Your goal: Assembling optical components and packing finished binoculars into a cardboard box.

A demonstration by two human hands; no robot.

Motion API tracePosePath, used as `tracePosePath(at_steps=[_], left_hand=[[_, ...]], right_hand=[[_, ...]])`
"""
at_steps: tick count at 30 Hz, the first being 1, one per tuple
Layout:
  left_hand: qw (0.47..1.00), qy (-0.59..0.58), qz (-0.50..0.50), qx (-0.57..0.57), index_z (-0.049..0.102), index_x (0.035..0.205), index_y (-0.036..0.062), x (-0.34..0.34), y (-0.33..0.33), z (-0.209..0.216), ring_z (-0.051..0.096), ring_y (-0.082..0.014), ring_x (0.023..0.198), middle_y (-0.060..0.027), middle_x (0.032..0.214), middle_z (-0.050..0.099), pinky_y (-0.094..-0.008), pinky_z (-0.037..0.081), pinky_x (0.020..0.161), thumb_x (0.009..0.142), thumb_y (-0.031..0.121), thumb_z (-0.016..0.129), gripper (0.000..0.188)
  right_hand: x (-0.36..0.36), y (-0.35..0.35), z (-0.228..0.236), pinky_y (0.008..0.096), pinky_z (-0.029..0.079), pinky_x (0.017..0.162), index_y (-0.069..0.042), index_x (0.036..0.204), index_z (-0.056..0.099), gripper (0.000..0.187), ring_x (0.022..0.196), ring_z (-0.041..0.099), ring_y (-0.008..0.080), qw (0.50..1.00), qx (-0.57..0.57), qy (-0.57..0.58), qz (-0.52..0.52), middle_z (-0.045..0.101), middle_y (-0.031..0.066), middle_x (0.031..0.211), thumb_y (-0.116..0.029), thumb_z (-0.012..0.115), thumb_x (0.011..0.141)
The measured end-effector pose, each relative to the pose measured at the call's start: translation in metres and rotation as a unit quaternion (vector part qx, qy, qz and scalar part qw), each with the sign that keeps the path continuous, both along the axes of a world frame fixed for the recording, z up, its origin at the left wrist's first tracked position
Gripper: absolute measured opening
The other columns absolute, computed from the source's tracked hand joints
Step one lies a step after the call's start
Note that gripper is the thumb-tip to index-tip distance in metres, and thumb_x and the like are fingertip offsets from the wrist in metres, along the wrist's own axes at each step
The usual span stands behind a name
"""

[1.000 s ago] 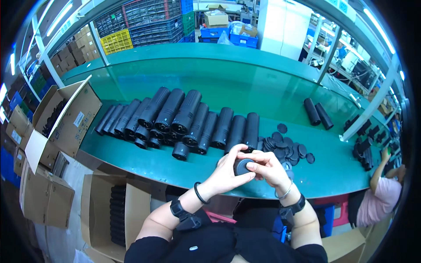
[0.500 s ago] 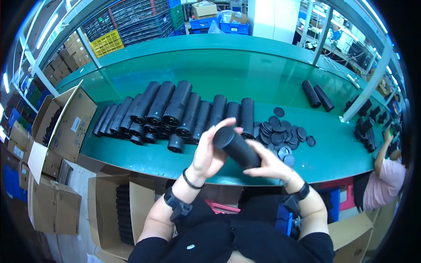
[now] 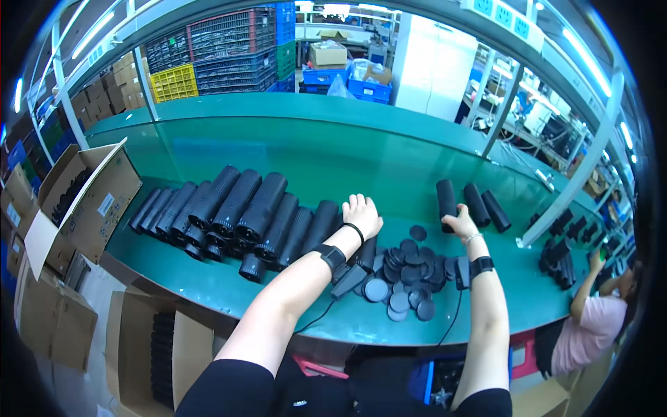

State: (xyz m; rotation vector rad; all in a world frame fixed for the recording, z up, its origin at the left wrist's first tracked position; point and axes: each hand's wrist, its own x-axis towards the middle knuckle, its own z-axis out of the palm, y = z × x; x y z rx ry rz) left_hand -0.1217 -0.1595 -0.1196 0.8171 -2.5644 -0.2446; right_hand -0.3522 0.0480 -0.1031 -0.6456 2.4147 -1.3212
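Note:
At the right of the green bench, my right hand (image 3: pixel 463 224) is closed around the lower part of a black ribbed tube (image 3: pixel 446 198). It lies beside two similar black tubes (image 3: pixel 476 205). My left hand (image 3: pixel 362 214), back uppermost and fingers curled down, closes over the far end of another black tube (image 3: pixel 366 255) at the right end of the stacked black tubes (image 3: pixel 258 208). My wrist and hand hide much of that tube. Between my forearms lie loose black round discs (image 3: pixel 413 260), several with paler grey faces.
An open cardboard box (image 3: pixel 104 201) stands at the bench's left end, with another box (image 3: pixel 128 347) of black tubes below. A metal post (image 3: pixel 573 174) rises at the right. Beyond it, a person in a pink top (image 3: pixel 590 330) works near more black parts (image 3: pixel 556 257).
My right hand has carried the tube from between both hands to the right, beside the two others. My left hand has let go of it and reached forward onto another tube. The view has shifted.

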Motion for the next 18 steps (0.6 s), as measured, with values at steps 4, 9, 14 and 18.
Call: tracePosePath(at_steps=[4,9,14,18], left_hand=[[0.993,-0.097,-0.032,0.066,0.066,0.108,0.0066,-0.004,-0.005,0.022,0.039,-0.0330,0.119,-0.0168,0.121,0.049,-0.0474,0.032,0.095,0.069,0.035,0.073,0.049],[0.975,0.080,-0.189,0.090,0.060,0.087,0.0036,0.030,0.019,0.054,0.041,-0.0343,0.118,-0.0160,0.117,0.049,-0.0468,0.035,0.095,0.067,0.030,0.079,0.039],[0.921,0.133,-0.336,0.150,0.054,0.081,-0.0009,0.110,0.046,0.083,0.051,-0.0354,0.107,-0.0177,0.116,0.050,-0.0389,0.044,0.091,0.069,0.019,0.082,0.036],[0.908,0.243,-0.306,0.148,0.054,0.110,0.0062,0.150,0.068,0.082,0.052,-0.0330,0.114,-0.0173,0.117,0.050,-0.0393,0.044,0.096,0.067,0.018,0.085,0.054]], right_hand=[[-0.044,-0.018,-0.034,0.0421,0.048,0.090,-0.003,0.123,0.032,0.077,0.101,0.062,0.0403,0.985,0.045,0.167,-0.019,0.059,0.0270,0.111,-0.026,0.081,0.067],[-0.061,-0.021,-0.041,0.0472,0.047,0.089,-0.009,0.124,0.039,0.071,0.103,0.056,0.0463,0.965,0.126,0.227,0.016,0.057,0.0259,0.117,-0.028,0.082,0.071],[0.014,-0.041,-0.002,0.0482,0.047,0.085,-0.013,0.120,0.056,0.047,0.105,0.053,0.0371,0.894,0.166,0.416,0.027,0.055,0.0163,0.112,-0.023,0.075,0.078],[0.058,-0.040,-0.019,0.0461,0.047,0.094,-0.012,0.115,0.062,0.040,0.110,0.054,0.0420,0.909,0.195,0.230,0.289,0.056,0.0208,0.118,-0.027,0.072,0.080]])
